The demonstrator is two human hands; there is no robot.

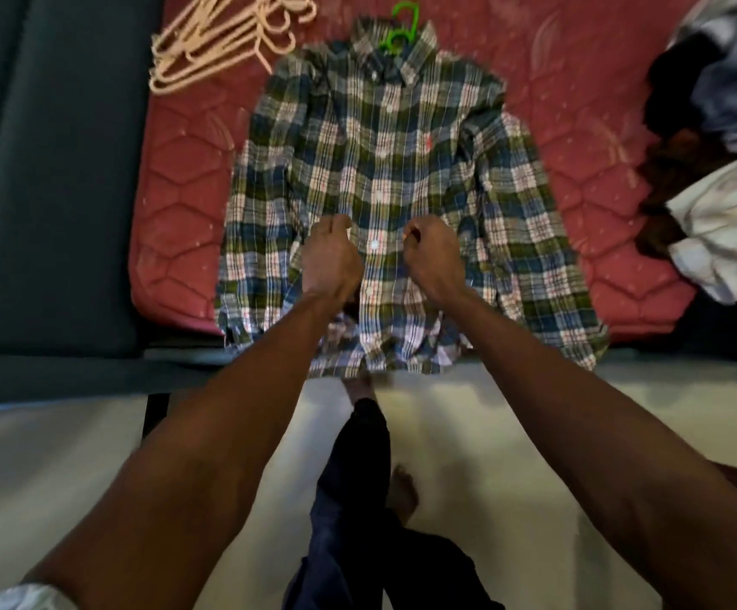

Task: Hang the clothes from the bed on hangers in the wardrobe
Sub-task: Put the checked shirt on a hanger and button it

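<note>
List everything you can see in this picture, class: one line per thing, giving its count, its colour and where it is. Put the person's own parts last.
plaid shirt: one, green, blue and white check, flat on the mattress, hem over the near edge
green hanger: one, hook showing at the shirt's collar
beige hangers: a bundle, count unclear, far left on the mattress
mattress: one, red, quilted
pile of clothes: one heap, pale blue, white and dark, at the right
floor: pale, near side
left hand: pinching the shirt front beside the buttons
right hand: pinching the shirt front opposite
</note>
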